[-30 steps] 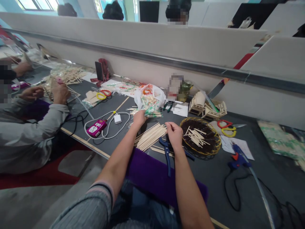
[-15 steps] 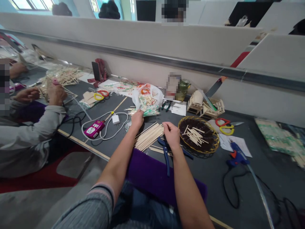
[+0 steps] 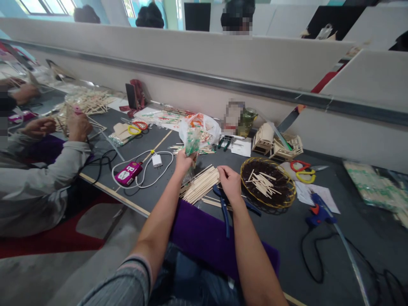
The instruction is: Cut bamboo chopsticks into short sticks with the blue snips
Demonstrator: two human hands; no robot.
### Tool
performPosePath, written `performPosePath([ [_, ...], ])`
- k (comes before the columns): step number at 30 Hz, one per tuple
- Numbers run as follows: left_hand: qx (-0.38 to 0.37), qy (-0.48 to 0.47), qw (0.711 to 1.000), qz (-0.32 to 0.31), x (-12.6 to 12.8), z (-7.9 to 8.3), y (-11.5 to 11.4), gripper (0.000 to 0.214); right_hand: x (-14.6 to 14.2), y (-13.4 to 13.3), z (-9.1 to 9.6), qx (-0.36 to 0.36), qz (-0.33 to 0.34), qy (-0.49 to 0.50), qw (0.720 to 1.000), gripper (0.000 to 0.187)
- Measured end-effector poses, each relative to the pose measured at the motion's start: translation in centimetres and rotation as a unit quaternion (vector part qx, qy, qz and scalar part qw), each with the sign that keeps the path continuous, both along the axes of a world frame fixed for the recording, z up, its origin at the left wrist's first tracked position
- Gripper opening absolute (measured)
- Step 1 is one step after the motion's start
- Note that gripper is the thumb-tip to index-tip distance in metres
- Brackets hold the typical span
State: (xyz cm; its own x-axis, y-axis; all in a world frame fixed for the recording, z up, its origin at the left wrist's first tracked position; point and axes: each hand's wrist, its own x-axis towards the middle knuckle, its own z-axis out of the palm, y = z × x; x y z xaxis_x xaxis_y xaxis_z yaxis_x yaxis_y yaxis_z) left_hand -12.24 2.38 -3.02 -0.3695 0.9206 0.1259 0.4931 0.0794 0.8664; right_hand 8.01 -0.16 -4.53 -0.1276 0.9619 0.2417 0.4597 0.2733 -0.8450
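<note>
My left hand (image 3: 182, 162) is closed around a clear packet of wooden sticks with green print (image 3: 192, 142) and holds it upright above the dark table (image 3: 280, 231). My right hand (image 3: 230, 183) rests with curled fingers at the right end of a loose pile of bare wooden sticks (image 3: 200, 183), just above blue-handled pliers (image 3: 224, 207). What its fingers hold I cannot make out. A white plastic bag with more stick packets (image 3: 202, 126) lies behind the lifted packet.
A round wicker basket (image 3: 267, 162) holds short cut sticks. Red-and-yellow scissors (image 3: 302, 170), a blue glue gun (image 3: 319, 208), small stick houses (image 3: 276, 142), a pink power strip (image 3: 128, 171) and purple cloth (image 3: 207, 238) lie around. A seated person (image 3: 38, 178) works at the left.
My left hand has taken the packet from beside the white bag and lifted it upright off the table. My right hand stays at the stick pile.
</note>
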Motion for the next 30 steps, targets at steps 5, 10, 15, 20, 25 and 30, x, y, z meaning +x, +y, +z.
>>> performPosePath([
  [5, -0.066, 0.211, 0.974, 0.051, -0.8, 1.0, 1.7, 0.021, 0.0, -0.1, 0.2, 0.007, 0.01, -0.016, 1.0, 0.038],
  [10, -0.169, 0.326, 0.928, 0.053, -1.1, 1.6, 2.8, 0.026, 0.0, 0.1, 0.1, 0.006, 0.008, -0.018, 1.0, 0.037],
  [15, -0.151, 0.346, 0.925, 0.042, -1.2, 1.0, 2.3, 0.027, 0.0, 0.0, 0.1, 0.008, 0.005, -0.02, 1.0, 0.037],
  [20, -0.183, 0.327, 0.927, 0.022, -1.4, 0.8, 2.8, 0.028, -0.2, -0.2, 0.0, 0.01, 0.018, -0.05, 0.999, 0.035],
  [25, -0.199, 0.317, 0.927, 0.027, -1.9, 0.5, 3.4, 0.029, -1.3, -0.2, 0.3, 0.046, 0.112, -0.132, 0.984, 0.028],
  [30, -0.198, 0.313, 0.929, 0.015, -2.3, 0.7, 3.2, 0.028, -3.7, 0.4, 1.7, 0.093, 0.218, -0.293, 0.926, 0.032],
])
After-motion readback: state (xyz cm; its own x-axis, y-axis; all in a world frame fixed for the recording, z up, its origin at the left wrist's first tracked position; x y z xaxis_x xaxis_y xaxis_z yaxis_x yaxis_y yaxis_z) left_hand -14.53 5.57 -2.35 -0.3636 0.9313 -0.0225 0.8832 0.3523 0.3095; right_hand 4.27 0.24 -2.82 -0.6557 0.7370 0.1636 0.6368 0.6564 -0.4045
